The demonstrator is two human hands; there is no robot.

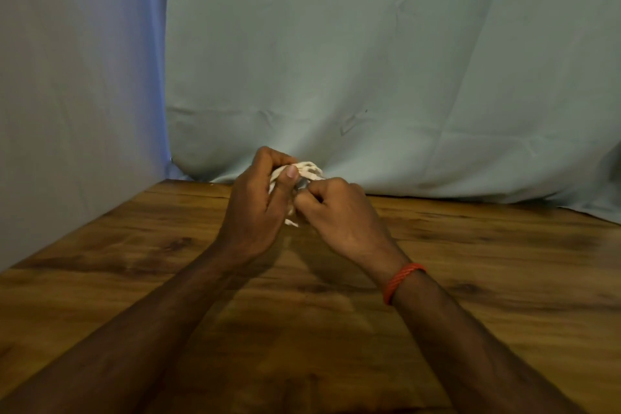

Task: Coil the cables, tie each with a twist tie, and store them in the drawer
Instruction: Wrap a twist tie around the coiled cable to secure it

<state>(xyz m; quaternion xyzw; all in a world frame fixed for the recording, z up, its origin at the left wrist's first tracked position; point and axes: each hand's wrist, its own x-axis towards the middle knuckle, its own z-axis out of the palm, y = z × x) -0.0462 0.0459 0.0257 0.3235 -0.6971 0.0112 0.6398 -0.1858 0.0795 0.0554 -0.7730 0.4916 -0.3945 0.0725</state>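
Head view: our left hand (258, 208) grips the white cable coil (311, 169), thumb pressed across it — our right hand (339, 212), fingers curled tight, pinches its near side. We hold it above the wooden table (470, 279), toward the far edge.

White cable (311, 170), coiled in a small bundle, held above table betw. both hands.
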